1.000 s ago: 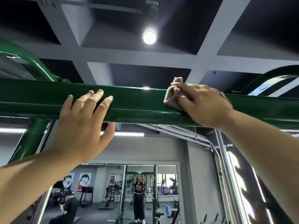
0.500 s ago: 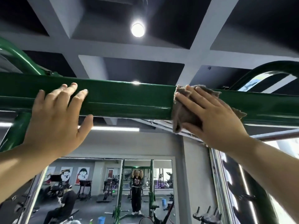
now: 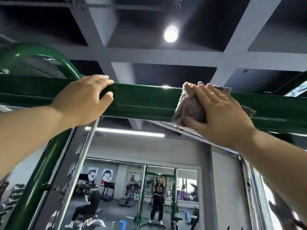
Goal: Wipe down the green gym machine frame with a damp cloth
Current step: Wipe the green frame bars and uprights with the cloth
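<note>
Reaching overhead, the person is working along the frame [image 3: 146, 102], a green beam running left to right above them. The left hand [image 3: 84, 98] is gripping it near the left end, fingers curled over the top and thumb on the near face, probably to steady the body in the stretch. Well to the right, the right hand [image 3: 221, 113] is pressing the cloth [image 3: 187, 105] flat against the near face, fingers straight and close together, thumb splayed under the lower edge, which I'd guess spreads pressure over the whole face. Both forearms are angling up and inward from the sides.
</note>
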`<state>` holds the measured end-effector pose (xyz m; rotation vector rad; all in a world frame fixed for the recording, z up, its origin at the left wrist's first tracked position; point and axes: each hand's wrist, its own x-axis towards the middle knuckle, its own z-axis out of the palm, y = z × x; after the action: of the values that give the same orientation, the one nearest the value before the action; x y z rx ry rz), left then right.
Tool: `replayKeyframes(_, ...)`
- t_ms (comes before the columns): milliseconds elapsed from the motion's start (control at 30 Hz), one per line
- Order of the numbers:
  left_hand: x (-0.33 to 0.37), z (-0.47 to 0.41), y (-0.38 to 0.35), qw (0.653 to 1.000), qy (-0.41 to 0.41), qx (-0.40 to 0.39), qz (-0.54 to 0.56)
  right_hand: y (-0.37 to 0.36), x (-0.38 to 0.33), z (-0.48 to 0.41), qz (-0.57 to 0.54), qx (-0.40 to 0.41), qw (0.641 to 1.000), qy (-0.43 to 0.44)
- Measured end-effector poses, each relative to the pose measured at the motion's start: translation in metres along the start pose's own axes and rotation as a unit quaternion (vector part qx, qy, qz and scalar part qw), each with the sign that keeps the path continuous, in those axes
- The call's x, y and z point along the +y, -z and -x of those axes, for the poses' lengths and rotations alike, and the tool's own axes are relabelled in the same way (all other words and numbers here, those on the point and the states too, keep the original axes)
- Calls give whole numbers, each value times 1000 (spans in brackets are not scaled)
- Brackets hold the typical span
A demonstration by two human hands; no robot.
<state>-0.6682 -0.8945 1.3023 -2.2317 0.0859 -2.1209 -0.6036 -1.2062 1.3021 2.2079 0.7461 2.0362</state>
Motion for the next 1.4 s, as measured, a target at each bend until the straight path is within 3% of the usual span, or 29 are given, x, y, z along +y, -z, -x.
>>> replayKeyframes(133, -24, -2, -5, 999, -20, 18, 47, 1, -48, -36, -25, 64, 994, -80)
replayKeyframes(300, -47, -2, -17, 995, -80, 27, 60, -27, -153, -88, -16, -14, 1000, 10)
replayKeyframes(400, -53, 0, -18, 989, -107, 43, 95, -26, -144, -70, -6, -32, 998, 53)
replayKeyframes(500, -48, -4, -13, 984, -116, 42, 130, -13, -119, -56, -13, -55, 998, 29)
replayKeyframes(600, -33, -13, -19, 974, -205, 23, 98, -8, -120, -68, -56, -94, 994, 4)
replayKeyframes(733, -20, -25, -25, 945, -304, 58, 104, -2, -112, -62, -164, -98, 981, -27)
replayKeyframes(800, -7, -30, -17, 950, -285, 70, 102, 4, -93, -47, -217, -41, 972, -81)
replayKeyframes(933, 36, -50, -8, 972, -215, 86, -45, 8, -49, -34, -133, 63, 974, -171)
replayKeyframes(1000, 63, -56, -14, 974, -198, 66, -91, 2, -40, -40, -102, 69, 978, -165)
replayKeyframes(1133, 97, -57, -42, 981, -185, 8, -51, -5, -29, -47, -73, 81, 986, -126)
replayKeyframes(1300, 89, -108, -37, 998, -8, -32, -57, 7, -3, -46, -130, 35, 989, -69)
replayKeyframes(1400, 97, -109, -35, 999, 6, -24, 29, 1, 3, -45, -91, 57, 994, -26)
